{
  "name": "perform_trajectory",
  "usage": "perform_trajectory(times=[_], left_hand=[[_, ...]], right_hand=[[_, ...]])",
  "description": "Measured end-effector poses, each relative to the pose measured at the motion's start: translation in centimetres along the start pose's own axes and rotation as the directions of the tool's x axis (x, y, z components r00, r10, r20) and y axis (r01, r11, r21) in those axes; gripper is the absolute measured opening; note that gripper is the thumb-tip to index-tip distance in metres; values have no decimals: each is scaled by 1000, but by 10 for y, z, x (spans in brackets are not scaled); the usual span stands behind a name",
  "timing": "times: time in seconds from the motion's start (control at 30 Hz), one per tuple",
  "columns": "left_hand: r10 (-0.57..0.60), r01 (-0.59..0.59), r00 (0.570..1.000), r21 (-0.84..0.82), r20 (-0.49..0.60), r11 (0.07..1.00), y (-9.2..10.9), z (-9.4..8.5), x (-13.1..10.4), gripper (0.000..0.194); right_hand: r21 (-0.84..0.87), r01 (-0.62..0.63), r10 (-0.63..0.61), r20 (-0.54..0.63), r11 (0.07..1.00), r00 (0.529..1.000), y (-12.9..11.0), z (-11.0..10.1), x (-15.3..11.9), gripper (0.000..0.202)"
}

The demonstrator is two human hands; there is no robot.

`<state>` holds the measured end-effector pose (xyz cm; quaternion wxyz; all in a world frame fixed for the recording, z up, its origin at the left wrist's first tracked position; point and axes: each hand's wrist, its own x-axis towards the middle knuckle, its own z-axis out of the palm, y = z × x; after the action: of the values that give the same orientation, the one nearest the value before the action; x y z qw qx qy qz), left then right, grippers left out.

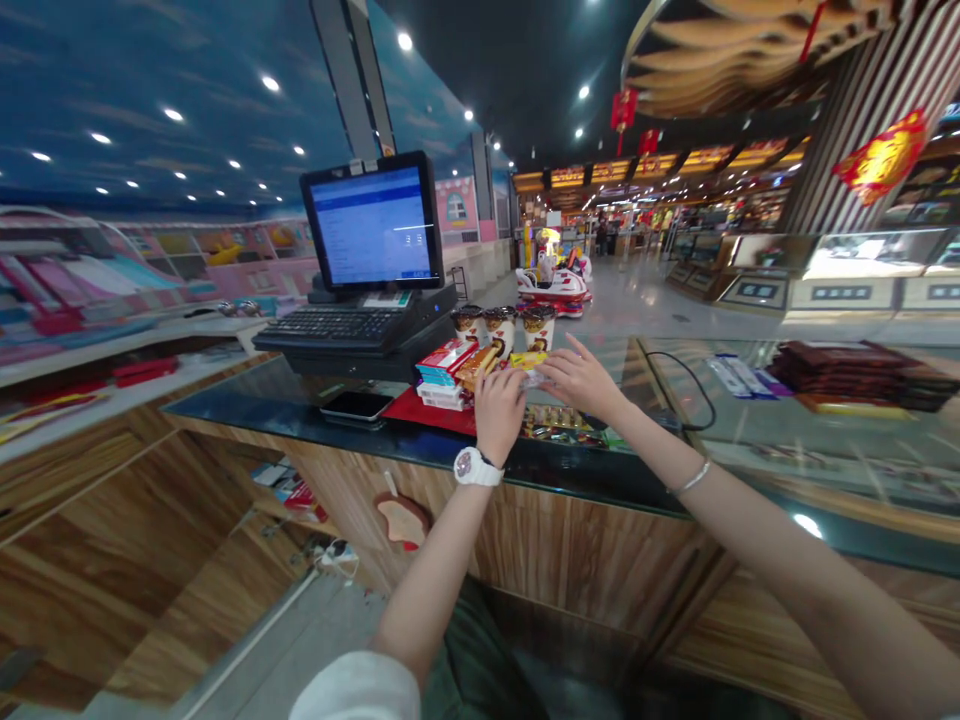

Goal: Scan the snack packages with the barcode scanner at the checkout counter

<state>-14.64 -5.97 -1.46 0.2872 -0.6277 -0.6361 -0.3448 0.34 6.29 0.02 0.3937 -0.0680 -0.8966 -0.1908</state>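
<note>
Lying crosswise just beyond our left hand [499,410] and right hand [583,382], a yellow packet [528,358]; both grips we cannot tell.

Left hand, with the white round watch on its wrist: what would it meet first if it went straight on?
The left hand would probably first meet the orange-brown wrapped packets just ahead; depth is unclear, so they may already touch.

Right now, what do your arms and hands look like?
The left hand is bare, with a round-faced white watch, a dark band beside it and a white sleeve higher up. The bare right hand has a thin silvery bracelet.
</note>
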Motion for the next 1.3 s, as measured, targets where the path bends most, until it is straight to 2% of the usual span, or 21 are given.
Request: perform_trajectory(times=[0.37, 0.57, 0.8, 0.9, 1.07, 1.3], left_hand=[[230, -229, 973, -81, -1, 970, 37, 36, 50, 23], [361, -362, 932, -110, -26, 926, 52, 61, 76, 23], [470, -476, 879, -99, -76, 874, 61, 86, 99, 24], [486, -493, 870, -102, -84, 864, 57, 89, 103, 23], [494, -498, 867, -118, -67, 859, 50, 83, 99, 23], [499, -507, 862, -152, -93, 848, 53, 82, 96, 24]], right_hand=[[-116, -143, 135, -78, 983, 988, 44, -38, -39, 25], [-170, -201, 182, -122, 965, 976, 69, -51, -60, 24], [-158, -284, 255, -179, 946, 950, 94, -55, -80, 26], [-136, -334, 303, -205, 933, 931, 100, -55, -91, 30], [-94, -392, 367, -209, 915, 906, 102, -58, -100, 39], [-78, -403, 391, -138, 912, 910, 95, -59, -96, 26]])
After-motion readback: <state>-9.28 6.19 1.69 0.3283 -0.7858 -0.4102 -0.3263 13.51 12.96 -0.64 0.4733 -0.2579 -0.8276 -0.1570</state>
